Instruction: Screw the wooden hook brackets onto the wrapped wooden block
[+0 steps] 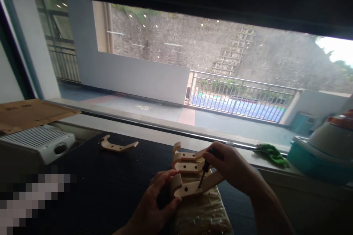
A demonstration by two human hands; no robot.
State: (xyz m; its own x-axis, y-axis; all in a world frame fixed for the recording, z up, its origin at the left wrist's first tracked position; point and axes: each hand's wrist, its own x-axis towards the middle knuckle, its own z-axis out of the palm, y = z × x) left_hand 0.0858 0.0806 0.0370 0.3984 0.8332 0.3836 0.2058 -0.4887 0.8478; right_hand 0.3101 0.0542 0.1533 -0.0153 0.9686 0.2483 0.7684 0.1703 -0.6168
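My right hand is closed round the dark handle of a screwdriver. The screwdriver's tip meets a hole in the nearest curved wooden hook. My left hand grips the rounded left end of that same hook between thumb and fingers. Behind it, two more wooden hooks, a middle one and a far one, lie in a row, each with dark holes. All three rest on a block wrapped in shiny tan tape or film.
Another wooden hook lies apart on the dark table, with small crumbs nearby. At left stand a white slatted appliance and brown cardboard. A green cloth and a teal container sit on the windowsill at right.
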